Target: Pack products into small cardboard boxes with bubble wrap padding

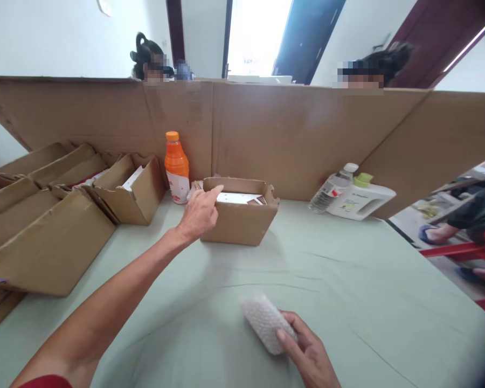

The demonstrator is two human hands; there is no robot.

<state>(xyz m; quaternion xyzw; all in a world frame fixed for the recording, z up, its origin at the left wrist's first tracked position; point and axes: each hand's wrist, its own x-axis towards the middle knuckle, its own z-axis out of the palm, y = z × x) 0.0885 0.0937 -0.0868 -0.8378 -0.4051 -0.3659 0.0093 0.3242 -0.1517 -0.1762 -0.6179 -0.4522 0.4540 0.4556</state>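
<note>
My left hand [200, 213] is at the front left corner of a small open cardboard box [238, 226]. Its index finger stretches over the rim and the other fingers are curled, apparently gripping the corner. White flat pieces [238, 198] show inside the box. In the foreground my right hand [303, 342] holds a small bundle of bubble wrap [269, 323] between thumb and fingers, above the table. What the wrap contains, if anything, cannot be made out.
Several cardboard boxes [133, 188] stand at the left. An orange bottle [177, 167], a leaning clear bottle [333, 188] and a white jug [361, 200] rest against a tall cardboard partition [286, 134]. Two people are behind it. A red stool [464, 249] and someone's feet show at right.
</note>
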